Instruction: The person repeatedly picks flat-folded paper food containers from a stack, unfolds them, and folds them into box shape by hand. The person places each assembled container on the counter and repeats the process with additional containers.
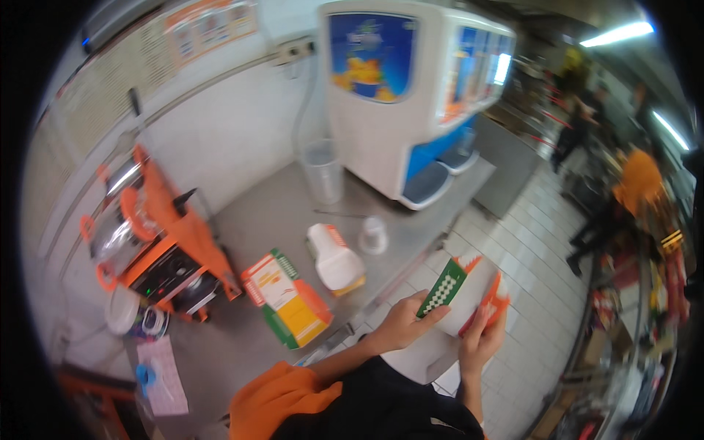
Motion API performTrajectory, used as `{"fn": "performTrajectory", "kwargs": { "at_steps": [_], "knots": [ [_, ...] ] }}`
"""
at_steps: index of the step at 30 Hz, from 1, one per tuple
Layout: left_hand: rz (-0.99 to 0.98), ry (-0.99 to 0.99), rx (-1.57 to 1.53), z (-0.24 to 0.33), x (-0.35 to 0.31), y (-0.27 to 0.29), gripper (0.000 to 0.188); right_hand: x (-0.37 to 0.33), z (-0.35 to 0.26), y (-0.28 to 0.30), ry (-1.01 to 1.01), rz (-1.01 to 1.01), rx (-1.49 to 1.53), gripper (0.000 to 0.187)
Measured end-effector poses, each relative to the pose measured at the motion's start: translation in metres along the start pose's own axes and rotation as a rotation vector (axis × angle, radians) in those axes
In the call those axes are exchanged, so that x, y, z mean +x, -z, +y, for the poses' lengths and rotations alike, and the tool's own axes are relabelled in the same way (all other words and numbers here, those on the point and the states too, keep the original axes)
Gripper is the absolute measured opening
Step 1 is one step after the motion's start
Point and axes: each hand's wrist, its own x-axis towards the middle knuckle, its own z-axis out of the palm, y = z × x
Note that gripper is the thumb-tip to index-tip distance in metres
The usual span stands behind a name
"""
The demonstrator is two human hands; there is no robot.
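Between my two hands, above the tiled floor by the counter's front edge, is a partly folded cardboard food box [469, 293] with a white inside. My left hand [403, 323] is closed on its green, white-patterned side flap. On the opposite side, my right hand [484, 339] grips the orange-red flap, fingers wrapped round it. The box's lower white panel reaches down toward my dark apron. On the steel counter [260, 202] lies a green, orange and yellow printed carton [287, 301]. Beside it sit open cartons [336, 258], white inside, that look nested.
Further back stand a white drink dispenser [381, 139], a clear jug [323, 174] and small clear cups [373, 236]. An orange machine [172, 257] is at left, near a white tub [123, 312] and pink paper [161, 378]. A person in orange [636, 180] works at far right.
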Motion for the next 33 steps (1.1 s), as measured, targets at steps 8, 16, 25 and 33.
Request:
{"fn": "performTrajectory", "kwargs": {
  "at_steps": [8,16,25,33],
  "knots": [
    [0.995,-0.009,-0.159,-0.098,-0.011,0.089,0.023,-0.001,0.046,-0.155,0.120,-0.883,0.121,0.029],
    [1.109,0.677,0.307,-0.256,0.022,0.161,0.052,-0.007,0.176,-0.319,0.066,-1.104,-0.371,0.028],
    [1.135,0.398,0.319,-0.300,0.012,0.128,0.045,-0.060,0.220,-0.307,0.176,-0.959,-0.166,0.052],
    [1.113,0.336,0.546,-0.278,0.005,0.125,0.050,-0.054,0.200,-0.305,0.073,-0.992,-0.210,0.054]
  ]
}}
